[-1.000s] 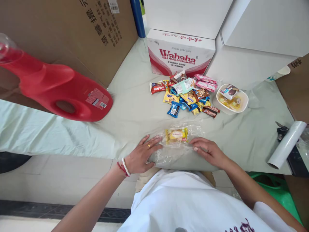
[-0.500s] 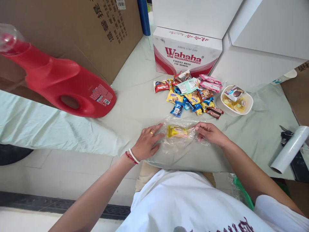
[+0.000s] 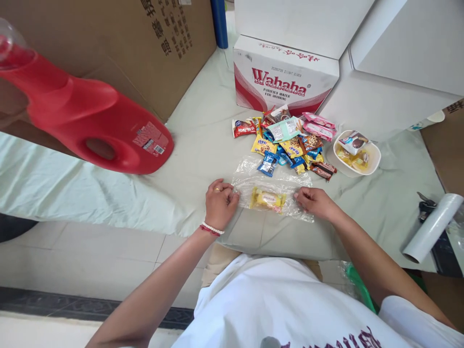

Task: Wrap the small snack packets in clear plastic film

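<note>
Looks like we're in some packing or storage spot, honestly: cardboard box [image 3: 119,53], Wahaba water carton [image 3: 284,79], snack pile [image 3: 286,140], cloth-covered table [image 3: 195,159], tiled floor [image 3: 101,246].

We see a solid red bottle [image 3: 105,121], a pale green cloth [image 3: 203,145] over the counter, a white box [image 3: 284,77] with red lettering and red curved bands, a yellow packet [image 3: 268,199], and a pile of snacks [image 3: 286,140] in blue, yellow, brown, pink, red and mint.
</note>
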### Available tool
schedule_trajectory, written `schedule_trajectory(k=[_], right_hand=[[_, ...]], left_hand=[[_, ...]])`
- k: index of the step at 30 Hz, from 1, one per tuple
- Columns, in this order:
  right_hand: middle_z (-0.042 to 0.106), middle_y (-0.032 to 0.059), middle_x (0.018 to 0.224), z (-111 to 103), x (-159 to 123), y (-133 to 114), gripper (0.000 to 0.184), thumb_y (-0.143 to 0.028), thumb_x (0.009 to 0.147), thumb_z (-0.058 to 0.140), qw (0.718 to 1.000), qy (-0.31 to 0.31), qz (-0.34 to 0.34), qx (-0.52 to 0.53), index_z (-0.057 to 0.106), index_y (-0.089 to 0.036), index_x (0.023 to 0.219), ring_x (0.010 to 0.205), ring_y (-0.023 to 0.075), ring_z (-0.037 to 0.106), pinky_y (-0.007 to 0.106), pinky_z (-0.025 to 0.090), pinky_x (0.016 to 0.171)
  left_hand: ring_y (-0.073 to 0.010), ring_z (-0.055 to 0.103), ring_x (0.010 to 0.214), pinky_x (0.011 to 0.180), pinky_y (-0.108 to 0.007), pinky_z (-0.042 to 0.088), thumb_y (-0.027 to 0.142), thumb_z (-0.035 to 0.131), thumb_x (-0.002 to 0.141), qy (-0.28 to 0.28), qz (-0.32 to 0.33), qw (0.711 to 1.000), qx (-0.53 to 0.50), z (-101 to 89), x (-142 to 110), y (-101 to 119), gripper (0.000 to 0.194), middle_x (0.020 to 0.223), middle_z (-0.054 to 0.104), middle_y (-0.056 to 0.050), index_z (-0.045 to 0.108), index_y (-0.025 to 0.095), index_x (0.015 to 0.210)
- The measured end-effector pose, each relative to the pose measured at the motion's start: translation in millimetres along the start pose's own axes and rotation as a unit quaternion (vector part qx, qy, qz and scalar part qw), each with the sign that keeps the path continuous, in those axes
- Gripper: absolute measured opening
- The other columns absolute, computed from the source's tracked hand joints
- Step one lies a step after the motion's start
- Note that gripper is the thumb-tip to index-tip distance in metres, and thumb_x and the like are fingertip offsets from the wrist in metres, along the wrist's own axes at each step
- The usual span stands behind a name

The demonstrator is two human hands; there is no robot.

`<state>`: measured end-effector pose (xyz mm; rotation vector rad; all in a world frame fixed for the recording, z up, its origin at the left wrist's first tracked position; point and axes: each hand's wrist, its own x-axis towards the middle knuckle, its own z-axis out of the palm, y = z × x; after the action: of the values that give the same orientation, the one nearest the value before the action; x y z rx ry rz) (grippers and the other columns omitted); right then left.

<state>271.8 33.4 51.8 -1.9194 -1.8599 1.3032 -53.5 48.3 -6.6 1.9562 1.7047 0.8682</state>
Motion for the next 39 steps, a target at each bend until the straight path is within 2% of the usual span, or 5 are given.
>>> schedule_trajectory(k=[7,17,24,33,39], right_hand=[[0.072,0.0126,0.113,-11.9,18.9,-38.7,0.033,-0.040,0.100,0.049,0.933,0.180,-0.096,-0.298,0.068,-0.019,0.116,0.104,0.0302,0.060,0.035,0.044,0.079],[0.072,0.0150,0.106,17.1,100.5,-76.2,0.050,-0.029,0.088,0.069,0.928,0.157,-0.093,-0.326,0.061,-0.014,0.136,0.105,0.0346,0.058,0.041,0.044,0.090],[0.070,0.0064,0.086,-5.4,81.1,-84.2,0.012,-0.022,0.089,0.061,0.952,0.105,-0.150,-0.246,0.072,-0.019,0.088,0.087,0.0237,0.059,0.035,0.040,0.085],[0.063,0.0090,0.111,44.8,-5.2,-91.2,0.042,-0.025,0.103,0.046,0.887,-0.036,-0.226,-0.401,0.058,-0.031,0.143,0.083,0.0193,0.059,0.028,0.035,0.062],[0.059,0.0125,0.116,76.0,-11.1,-73.4,0.047,-0.021,0.101,0.049,0.907,0.002,-0.215,-0.362,0.055,-0.031,0.147,0.105,0.0265,0.055,0.030,0.047,0.075]], left_hand=[[-0.0374,0.056,0.124,0.104,-0.052,0.044,0.035,0.071,0.081,0.031,-0.067,0.991,0.108,8.3,0.6,10.6,0.030,0.119,0.065,-0.016,0.065,0.017,0.104],[-0.0311,0.066,0.108,0.095,-0.043,0.047,0.025,0.070,0.078,-0.046,-0.100,0.992,0.056,7.4,23.2,20.6,0.088,0.111,0.072,-0.012,0.029,0.010,0.155],[-0.0283,0.068,0.097,0.090,-0.041,0.043,0.029,0.062,0.086,-0.139,-0.140,0.976,0.091,0.7,36.5,25.7,0.020,0.084,0.073,-0.005,0.067,0.021,0.104],[-0.0309,0.060,0.106,0.090,-0.042,0.044,0.027,0.061,0.083,-0.060,-0.102,0.988,0.095,0.3,29.1,23.2,0.007,0.103,0.069,-0.012,0.065,0.021,0.080],[-0.0163,0.059,0.063,0.065,-0.028,0.046,0.036,0.059,0.086,-0.111,-0.164,0.963,-0.182,-32.1,15.2,38.3,0.015,0.066,0.064,0.002,0.061,0.022,0.081]])
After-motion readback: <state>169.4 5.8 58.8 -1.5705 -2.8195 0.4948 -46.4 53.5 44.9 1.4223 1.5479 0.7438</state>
